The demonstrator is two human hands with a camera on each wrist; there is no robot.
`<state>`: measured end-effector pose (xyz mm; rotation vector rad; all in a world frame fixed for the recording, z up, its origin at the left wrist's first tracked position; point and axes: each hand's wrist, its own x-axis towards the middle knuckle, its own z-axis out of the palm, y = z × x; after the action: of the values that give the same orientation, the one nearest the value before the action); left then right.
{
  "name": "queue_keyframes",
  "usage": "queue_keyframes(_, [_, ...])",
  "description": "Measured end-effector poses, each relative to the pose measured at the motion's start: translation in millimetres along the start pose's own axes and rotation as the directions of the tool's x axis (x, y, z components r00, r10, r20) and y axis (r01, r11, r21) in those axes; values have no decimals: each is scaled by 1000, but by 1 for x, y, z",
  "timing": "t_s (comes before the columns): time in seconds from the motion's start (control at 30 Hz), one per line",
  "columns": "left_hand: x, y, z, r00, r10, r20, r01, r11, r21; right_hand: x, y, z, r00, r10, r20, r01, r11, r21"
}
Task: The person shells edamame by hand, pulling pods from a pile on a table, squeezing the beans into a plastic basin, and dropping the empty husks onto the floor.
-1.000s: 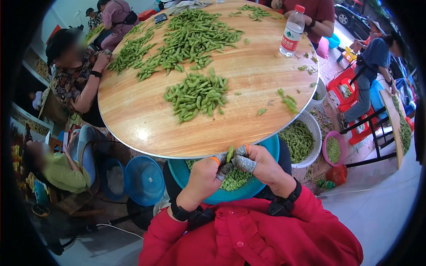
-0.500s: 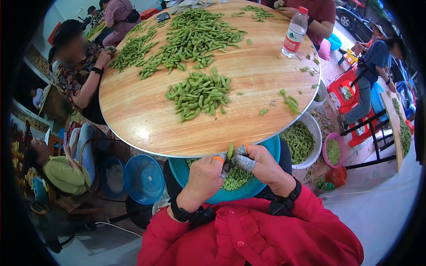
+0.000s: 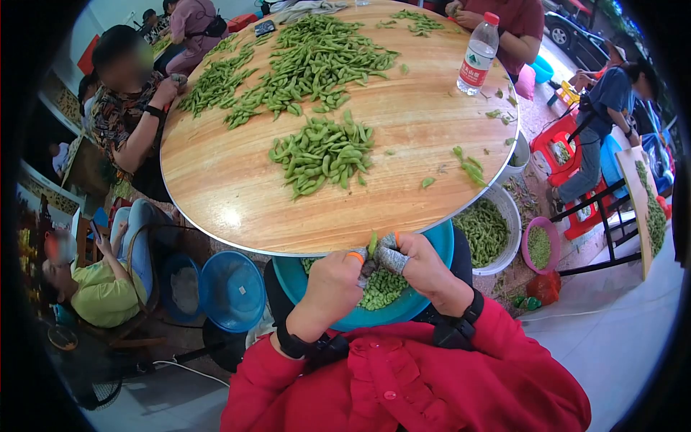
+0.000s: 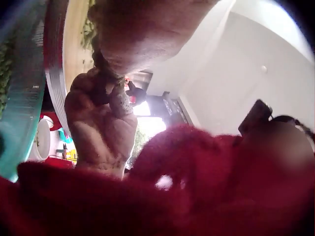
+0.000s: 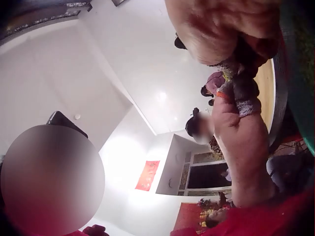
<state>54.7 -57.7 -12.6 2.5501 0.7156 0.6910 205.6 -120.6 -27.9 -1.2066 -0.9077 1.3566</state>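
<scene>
A green edamame pod (image 3: 373, 242) stands up between my two hands in the head view. My left hand (image 3: 327, 286) pinches it from one side, fingers curled under the thumb. From the other side my right hand (image 3: 428, 266) grips at the pod's base with bent fingers. Grey knitted finger covers (image 3: 391, 261) with orange edges wrap some fingertips. Right below sits a teal basin (image 3: 288, 277) with shelled green beans (image 3: 381, 289) in it. The wrist views show both hands meeting at the fingertips, the pod mostly hidden there.
The round wooden table (image 3: 237, 173) bears a near pile of pods (image 3: 322, 155), a larger pile (image 3: 309, 65) and a water bottle (image 3: 478, 54). A white basket of pods (image 3: 489, 229) and a pink basin (image 3: 541, 243) stand right; blue basins (image 3: 234, 291) lie left.
My right hand has shifted slightly upward and turned a little, the pod staying between the hands. At the left, the person in light green and the person at the table have moved their heads.
</scene>
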Motion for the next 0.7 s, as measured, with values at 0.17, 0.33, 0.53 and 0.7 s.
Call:
queue_keyframes(0.17, [-5, -7, 3, 975, -189, 114, 220, 777, -590, 0, 2, 0, 993, -108, 48, 105, 993, 58])
queue_keyframes(0.33, [-7, -8, 8, 900, -351, 258, 399, 425, -813, 0, 2, 0, 990, -138, -9, 134, 972, -193])
queue_keyframes(0.53, [-11, -12, 6, 833, -366, 415, 497, 167, -851, -2, -7, 5, 957, -290, 12, 282, 921, -267])
queue_keyframes(0.7, [-14, -18, 10, 827, -306, 472, 426, -208, -880, -2, -1, 4, 975, -223, 25, 224, 963, -147])
